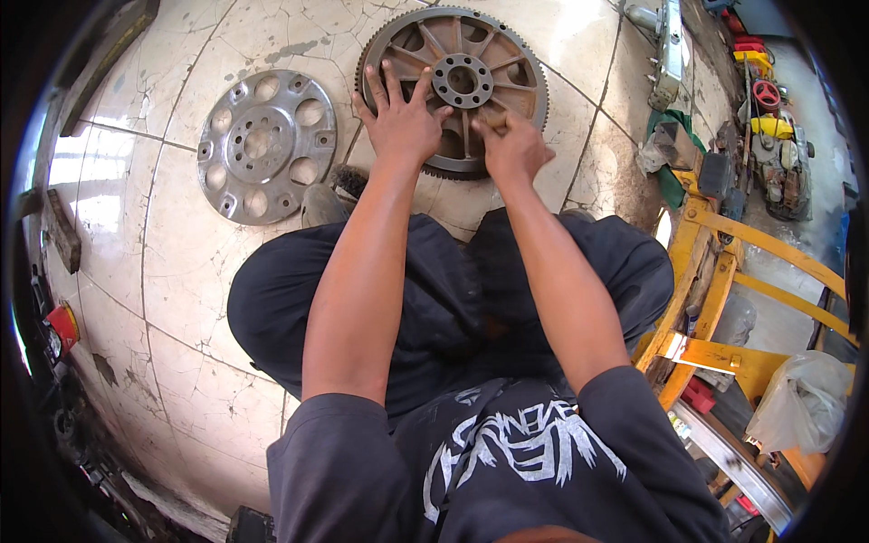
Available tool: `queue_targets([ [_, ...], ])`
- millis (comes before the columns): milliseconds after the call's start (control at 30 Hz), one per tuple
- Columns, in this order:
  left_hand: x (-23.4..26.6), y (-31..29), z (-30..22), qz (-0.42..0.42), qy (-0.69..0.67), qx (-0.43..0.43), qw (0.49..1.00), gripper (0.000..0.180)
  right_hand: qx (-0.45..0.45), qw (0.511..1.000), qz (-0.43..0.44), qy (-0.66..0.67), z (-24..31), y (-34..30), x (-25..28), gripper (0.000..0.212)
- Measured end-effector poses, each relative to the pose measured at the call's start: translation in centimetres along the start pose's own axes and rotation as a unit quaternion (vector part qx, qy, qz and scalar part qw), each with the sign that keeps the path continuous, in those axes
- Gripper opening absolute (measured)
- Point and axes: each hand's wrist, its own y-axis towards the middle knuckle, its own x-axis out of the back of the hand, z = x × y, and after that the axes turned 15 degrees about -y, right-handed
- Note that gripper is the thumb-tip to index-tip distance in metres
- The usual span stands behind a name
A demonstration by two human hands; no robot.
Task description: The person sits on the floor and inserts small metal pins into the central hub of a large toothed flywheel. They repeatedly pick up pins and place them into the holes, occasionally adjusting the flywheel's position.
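Note:
A flywheel (480,140) with a toothed rim, rusty brown spokes and a grey bolt-hole hub lies flat on the tiles before my knees. My left hand (403,122) rests on its left side, fingers spread, the thumb close to the hub. Over the lower right spokes is my right hand (516,149), its fingers curled and pinched together against the flywheel. Whatever those fingers hold, if anything, is hidden. To the left lies a flat silver metal disc (267,185) with round holes and a ring of small bolt holes.
A dark bristly thing (348,181) sits by my left shoe (321,206). On the right stand a yellow metal frame (769,249) and a white plastic bag (801,403). Machine parts (783,172) line the far right. A red tin (63,328) is at the left edge.

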Motion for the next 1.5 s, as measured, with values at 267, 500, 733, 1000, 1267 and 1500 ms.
queue_targets([
  [267,0.9,-0.2,-0.8,0.044,-0.004,0.023,0.999,0.074,0.043,0.973,0.043,0.222,-2.2,2.8,3.3,0.02],
  [500,1.7,0.0,-0.8,0.075,-0.009,0.062,0.995,0.074,0.192,0.966,0.158,0.077,-3.3,4.7,8.3,0.023],
  [733,3.5,0.7,-1.9,0.067,-0.068,0.05,0.994,0.078,0.155,0.946,0.146,0.246,-2.4,3.6,3.2,0.021],
  [1000,4.3,1.0,-2.0,0.075,-0.022,0.042,0.996,0.08,0.206,0.959,0.113,0.158,-0.2,3.4,2.8,0.018],
  [1267,3.8,1.1,-2.1,0.073,-0.035,0.04,0.996,0.087,0.245,0.954,0.066,0.16,-0.5,2.5,1.6,0.018],
  [1500,3.1,0.8,-1.5,0.099,-0.042,0.048,0.993,0.094,0.249,0.952,0.11,0.137,-1.3,1.2,2.8,0.014],
])
